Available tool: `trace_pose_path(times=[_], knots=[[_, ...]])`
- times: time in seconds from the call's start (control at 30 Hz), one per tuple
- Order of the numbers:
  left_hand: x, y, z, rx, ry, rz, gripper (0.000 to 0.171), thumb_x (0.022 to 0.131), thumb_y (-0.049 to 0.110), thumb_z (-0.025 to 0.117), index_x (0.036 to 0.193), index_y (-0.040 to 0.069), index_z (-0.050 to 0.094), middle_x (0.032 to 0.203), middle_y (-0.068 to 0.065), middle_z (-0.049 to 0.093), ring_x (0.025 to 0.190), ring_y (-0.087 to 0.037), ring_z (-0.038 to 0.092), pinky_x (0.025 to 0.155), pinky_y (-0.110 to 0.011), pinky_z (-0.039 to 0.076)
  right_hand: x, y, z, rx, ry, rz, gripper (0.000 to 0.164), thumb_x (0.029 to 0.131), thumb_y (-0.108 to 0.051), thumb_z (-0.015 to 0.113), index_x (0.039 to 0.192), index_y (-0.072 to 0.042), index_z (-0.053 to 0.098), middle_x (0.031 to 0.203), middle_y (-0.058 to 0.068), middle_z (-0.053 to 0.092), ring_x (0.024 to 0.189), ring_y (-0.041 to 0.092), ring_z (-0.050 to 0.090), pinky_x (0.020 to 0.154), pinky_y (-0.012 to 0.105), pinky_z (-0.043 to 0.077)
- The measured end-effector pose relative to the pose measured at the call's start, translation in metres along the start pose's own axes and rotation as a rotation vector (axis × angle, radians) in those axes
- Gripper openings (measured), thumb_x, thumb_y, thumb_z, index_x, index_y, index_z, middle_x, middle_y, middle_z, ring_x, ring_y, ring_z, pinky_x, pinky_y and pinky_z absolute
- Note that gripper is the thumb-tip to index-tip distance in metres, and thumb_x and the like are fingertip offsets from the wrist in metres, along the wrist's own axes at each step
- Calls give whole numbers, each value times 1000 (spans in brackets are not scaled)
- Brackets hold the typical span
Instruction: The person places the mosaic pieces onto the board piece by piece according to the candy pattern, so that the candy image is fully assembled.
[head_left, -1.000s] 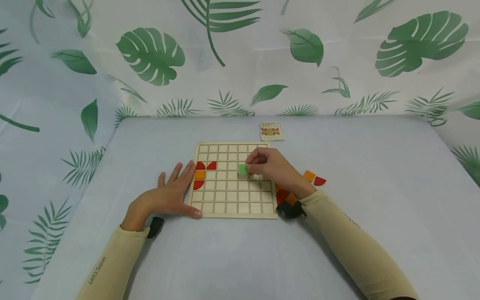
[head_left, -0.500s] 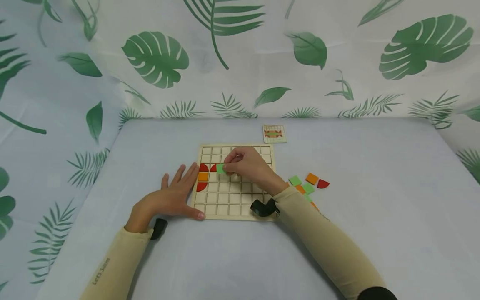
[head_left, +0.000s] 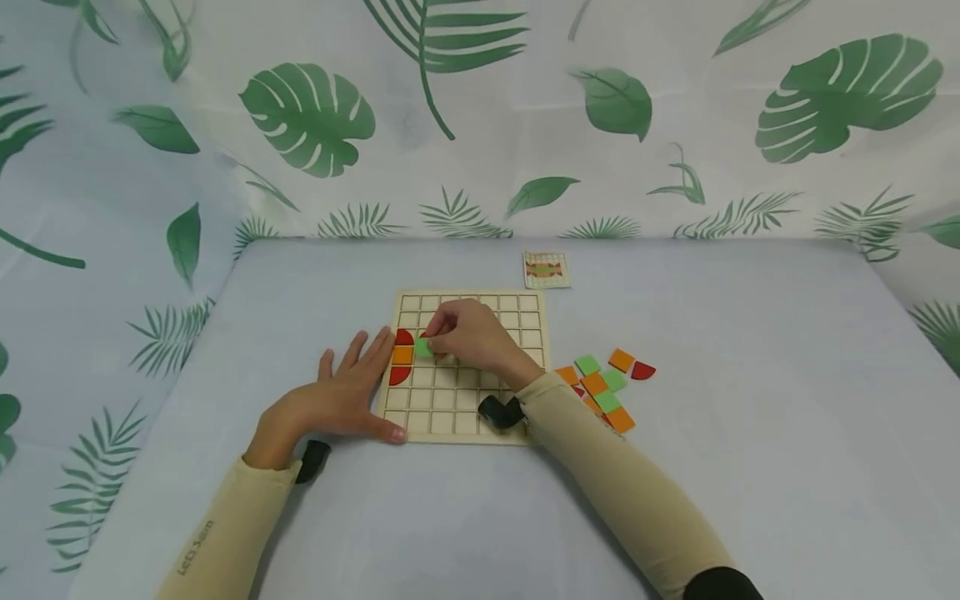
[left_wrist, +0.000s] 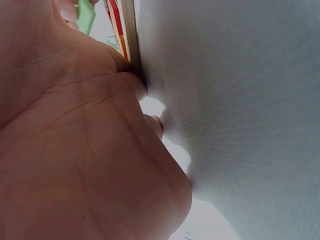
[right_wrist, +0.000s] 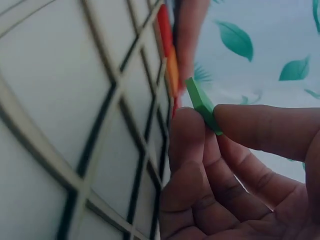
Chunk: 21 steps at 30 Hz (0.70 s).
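In the head view, the left hand (head_left: 330, 404) lies with its fingers spread along the board's left side, thumb at the near-left corner. The right hand (head_left: 474, 337) pinches a green tile (head_left: 422, 347) over the 2nd column of the gridded board (head_left: 420, 402), just right of the orange square (head_left: 402, 355). Red pieces sit above (head_left: 404, 337) and below (head_left: 400, 376) that square; another, at the tile's far edge, is partly hidden. Loose tiles (head_left: 595, 383) lie on the counter (head_left: 450, 525) to the right, and the pattern card (head_left: 546, 270) lies beyond the board.

In the left wrist view, the palm fills much of the frame, fingers at the board's edge; how hard they press, I cannot tell. That brace seems worth keeping so the grid does not slide.

In the right wrist view, the fingers pinch the green tile by its sides, tilted and apart from the grid. Good placing probably calls for levelling it, lining its sides up with the cell's ridges, and lowering it without nudging its red neighbour.
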<state>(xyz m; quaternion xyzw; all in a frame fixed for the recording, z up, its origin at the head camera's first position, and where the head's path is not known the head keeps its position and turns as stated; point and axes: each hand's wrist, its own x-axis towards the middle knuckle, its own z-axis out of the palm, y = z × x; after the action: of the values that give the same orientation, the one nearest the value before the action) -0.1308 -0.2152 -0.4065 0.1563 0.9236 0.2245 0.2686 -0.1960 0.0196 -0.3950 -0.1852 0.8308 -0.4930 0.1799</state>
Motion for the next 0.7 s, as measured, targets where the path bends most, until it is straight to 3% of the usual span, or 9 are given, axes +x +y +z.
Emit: trace_pose_path(times=[0.47,0.7], knots=[[2,-1,0,10,0,-12,141,82,59,89,171,5,-7,179,-12,-14,160,-41,-20,117,-76,-13,4,2,8,-213,3,-106,4,93,-2,73,96,-2,74,91,4,72,82,19,63,76,30,51],[1,1,0,21,-1,-18,141,81,57,89,171,4,-6,179,-13,-13,160,-42,-19,117,-76,-13,2,2,11,-249,-17,-122,5,92,0,70,96,-1,73,87,5,70,75,18,58,68,27,46]])
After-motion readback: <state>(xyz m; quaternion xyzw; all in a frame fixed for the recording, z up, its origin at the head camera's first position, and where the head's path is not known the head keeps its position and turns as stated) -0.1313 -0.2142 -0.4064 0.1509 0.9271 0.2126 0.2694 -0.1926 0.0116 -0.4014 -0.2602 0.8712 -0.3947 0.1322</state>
